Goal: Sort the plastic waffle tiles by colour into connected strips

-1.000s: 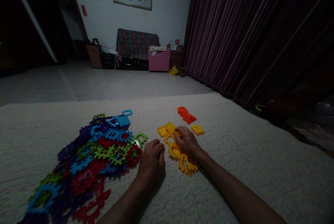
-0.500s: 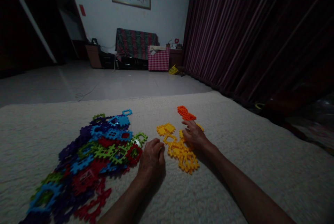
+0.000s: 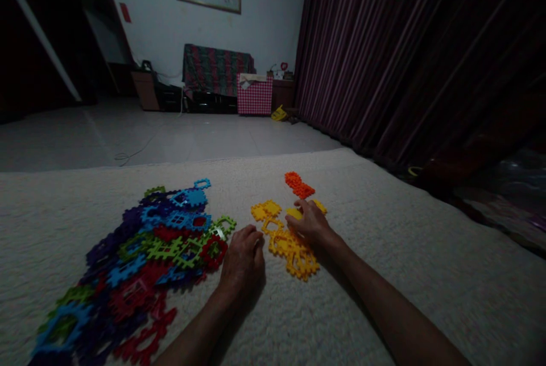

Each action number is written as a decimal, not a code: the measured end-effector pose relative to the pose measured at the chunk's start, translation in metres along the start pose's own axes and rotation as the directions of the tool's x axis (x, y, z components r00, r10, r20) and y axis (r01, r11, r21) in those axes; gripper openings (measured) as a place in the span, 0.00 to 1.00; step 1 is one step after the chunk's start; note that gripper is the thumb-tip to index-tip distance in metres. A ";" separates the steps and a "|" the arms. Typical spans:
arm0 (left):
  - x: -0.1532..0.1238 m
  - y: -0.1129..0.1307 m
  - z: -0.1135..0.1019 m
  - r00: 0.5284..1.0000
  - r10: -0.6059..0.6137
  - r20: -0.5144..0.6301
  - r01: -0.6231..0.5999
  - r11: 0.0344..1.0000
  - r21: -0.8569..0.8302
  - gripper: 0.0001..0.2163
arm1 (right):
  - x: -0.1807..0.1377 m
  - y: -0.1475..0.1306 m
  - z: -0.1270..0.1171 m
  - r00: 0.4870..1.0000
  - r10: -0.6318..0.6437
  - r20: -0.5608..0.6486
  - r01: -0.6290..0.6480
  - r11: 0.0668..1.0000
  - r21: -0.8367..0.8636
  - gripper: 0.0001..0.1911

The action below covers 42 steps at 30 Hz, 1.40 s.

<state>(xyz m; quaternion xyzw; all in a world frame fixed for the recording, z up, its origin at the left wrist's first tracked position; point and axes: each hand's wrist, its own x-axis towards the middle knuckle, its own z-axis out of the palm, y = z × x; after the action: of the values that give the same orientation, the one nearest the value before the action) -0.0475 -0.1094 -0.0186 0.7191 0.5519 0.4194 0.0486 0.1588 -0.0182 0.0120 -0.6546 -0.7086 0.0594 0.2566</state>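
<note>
My right hand (image 3: 310, 221) is closed at the fingertips on a yellow toothed plastic building piece (image 3: 294, 214), above the right side of the yellow pile. The pile of yellow building pieces (image 3: 302, 263) lies on the cream blanket, some with window-like cutouts. My left hand (image 3: 243, 258) rests on the blanket with its fingers curled and no piece showing in it. It lies between the yellow pile and a large mixed heap, beside a red framed piece (image 3: 214, 251). Part of another yellow piece (image 3: 319, 205) shows behind my right hand.
The heap of purple, blue, green and red pieces (image 3: 132, 295) spreads across the left of the blanket (image 3: 384, 212). A small group of orange pieces (image 3: 299, 184) lies beyond my right hand. Past the blanket's far edge are a tiled floor, a low cabinet and a dark curtain (image 3: 362, 53).
My right hand has drawn slightly back, its thumb and fingers now around a yellow piece. My left hand stays in place on the blanket. The whole view has shifted a little.
</note>
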 end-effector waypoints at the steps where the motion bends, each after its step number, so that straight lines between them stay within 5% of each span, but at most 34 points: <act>1: 0.000 -0.001 0.000 1.000 0.002 -0.002 -0.002 1.000 -0.002 0.11 | 0.004 0.004 -0.003 0.999 -0.009 -0.033 0.010 0.999 0.043 0.21; 8: -0.002 -0.006 0.004 1.000 0.001 -0.006 -0.001 1.000 -0.006 0.11 | 0.019 0.056 -0.025 0.959 0.097 -0.264 -0.077 0.993 0.088 0.20; 19: -0.001 -0.002 -0.001 1.000 0.019 0.011 -0.019 1.000 0.001 0.12 | 0.016 0.066 0.002 0.973 0.001 -0.231 0.011 0.999 0.050 0.19; 30: -0.001 -0.005 0.001 1.000 -0.005 0.028 0.004 1.000 0.003 0.11 | 0.011 0.062 -0.004 0.987 0.004 -0.158 -0.009 0.999 -0.031 0.26; 36: 0.001 -0.004 -0.001 0.999 -0.001 0.050 0.000 1.000 0.021 0.11 | 0.007 0.037 -0.019 0.928 -0.248 -0.276 0.275 0.959 0.062 0.22; 42: 0.001 -0.003 -0.001 0.999 -0.009 0.042 0.009 1.000 0.008 0.11 | 0.010 -0.003 0.010 0.886 -0.459 -0.056 0.459 0.856 0.237 0.16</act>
<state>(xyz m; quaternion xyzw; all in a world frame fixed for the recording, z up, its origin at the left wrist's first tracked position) -0.0503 -0.1081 -0.0186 0.7254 0.5556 0.4020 0.0595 0.1519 -0.0063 0.0078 -0.4303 -0.8318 0.0838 0.3406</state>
